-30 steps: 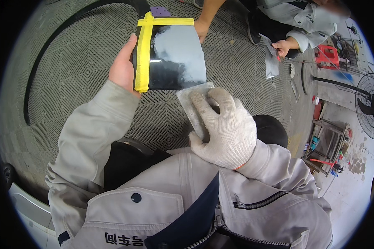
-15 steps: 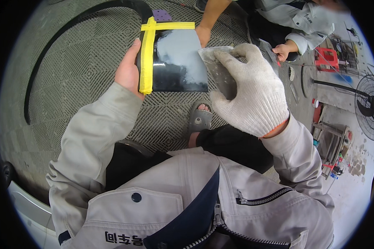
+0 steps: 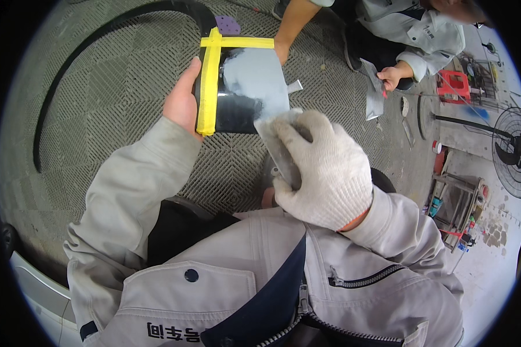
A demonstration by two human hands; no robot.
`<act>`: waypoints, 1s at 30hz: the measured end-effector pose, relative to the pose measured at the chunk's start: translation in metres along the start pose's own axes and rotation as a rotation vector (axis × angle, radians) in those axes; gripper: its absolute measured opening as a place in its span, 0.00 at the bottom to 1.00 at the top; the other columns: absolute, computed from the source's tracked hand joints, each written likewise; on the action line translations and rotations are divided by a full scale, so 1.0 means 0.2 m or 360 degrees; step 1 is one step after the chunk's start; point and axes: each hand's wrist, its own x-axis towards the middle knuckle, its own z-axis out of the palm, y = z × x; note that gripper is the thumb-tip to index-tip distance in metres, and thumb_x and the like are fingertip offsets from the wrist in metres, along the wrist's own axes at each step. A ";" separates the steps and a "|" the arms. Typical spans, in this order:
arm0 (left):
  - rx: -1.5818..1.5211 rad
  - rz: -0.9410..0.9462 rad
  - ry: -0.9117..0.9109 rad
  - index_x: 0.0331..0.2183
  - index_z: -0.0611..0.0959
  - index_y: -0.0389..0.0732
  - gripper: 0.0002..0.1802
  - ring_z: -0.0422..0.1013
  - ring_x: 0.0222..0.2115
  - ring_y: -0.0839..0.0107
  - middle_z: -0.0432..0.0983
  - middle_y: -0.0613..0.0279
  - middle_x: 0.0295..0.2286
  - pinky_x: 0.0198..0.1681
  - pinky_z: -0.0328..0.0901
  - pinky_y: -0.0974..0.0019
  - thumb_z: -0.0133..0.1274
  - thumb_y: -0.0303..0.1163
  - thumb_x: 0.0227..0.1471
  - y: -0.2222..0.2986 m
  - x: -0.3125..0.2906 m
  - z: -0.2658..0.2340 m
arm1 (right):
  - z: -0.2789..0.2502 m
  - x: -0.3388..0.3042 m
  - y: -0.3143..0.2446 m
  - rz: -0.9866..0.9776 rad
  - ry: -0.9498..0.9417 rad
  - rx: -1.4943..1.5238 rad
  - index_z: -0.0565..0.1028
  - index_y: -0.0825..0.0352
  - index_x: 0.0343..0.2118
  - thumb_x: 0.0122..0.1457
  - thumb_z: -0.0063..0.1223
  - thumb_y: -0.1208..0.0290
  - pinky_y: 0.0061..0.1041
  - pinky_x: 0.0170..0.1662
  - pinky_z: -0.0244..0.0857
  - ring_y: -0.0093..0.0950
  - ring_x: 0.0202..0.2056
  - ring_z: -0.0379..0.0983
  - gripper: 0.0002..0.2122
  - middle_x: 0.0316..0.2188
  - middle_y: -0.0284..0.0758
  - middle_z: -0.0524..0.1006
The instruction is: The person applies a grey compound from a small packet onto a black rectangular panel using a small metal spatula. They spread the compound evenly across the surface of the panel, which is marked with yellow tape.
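Note:
My bare left hand [image 3: 181, 99] grips the left edge of a glossy black, long curved trim piece [image 3: 237, 117]. Two strips of yellow masking tape [image 3: 209, 92] cross near that edge. Smooth grey filler [image 3: 252, 72] coats much of the trim's face, thinning out toward the black lower part. In a white knitted glove, my right hand [image 3: 330, 173] is closed around a flat scraper [image 3: 282, 153]. The scraper's upper end is at the trim's lower right corner; I cannot tell whether they touch. My right fingertips are partly hidden behind the scraper.
Across from me, a co-worker's hand [image 3: 281, 51] is at the trim's far right edge; their other hand [image 3: 389, 78] holds a metal scraper [image 3: 374, 97]. A purple sanding disc [image 3: 228, 24] lies on the grated floor [image 3: 139, 104]. A fan [image 3: 512, 141] stands at right.
My right hand and scraper have moved down and left, from the trim's right edge to its lower right corner. The trim has shifted slightly down. The co-worker's scraper now shows its broad face.

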 end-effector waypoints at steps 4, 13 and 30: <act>-0.0113 -0.0027 -0.0037 0.59 0.84 0.39 0.28 0.84 0.46 0.62 0.87 0.57 0.49 0.52 0.80 0.56 0.53 0.53 0.75 -0.03 -0.01 0.01 | -0.09 -0.02 0.01 0.0004 -0.0117 0.0055 0.83 0.66 0.58 0.46 0.70 0.67 0.40 0.49 0.82 0.46 0.48 0.83 0.31 0.52 0.47 0.77; -0.0062 -0.0069 0.0046 0.59 0.84 0.39 0.29 0.84 0.45 0.63 0.87 0.57 0.48 0.53 0.79 0.57 0.52 0.54 0.76 -0.07 -0.04 -0.01 | -0.18 0.44 0.29 0.0094 -0.0059 0.0201 0.86 0.71 0.57 0.55 0.67 0.57 0.36 0.51 0.80 0.41 0.45 0.85 0.29 0.48 0.48 0.79; -0.0065 -0.0050 0.0058 0.60 0.84 0.39 0.28 0.84 0.46 0.64 0.87 0.58 0.50 0.53 0.78 0.59 0.52 0.52 0.76 -0.08 -0.06 0.02 | -0.22 0.68 0.25 0.0310 -0.0613 0.0111 0.87 0.65 0.57 0.58 0.61 0.55 0.36 0.51 0.80 0.41 0.42 0.85 0.27 0.46 0.53 0.80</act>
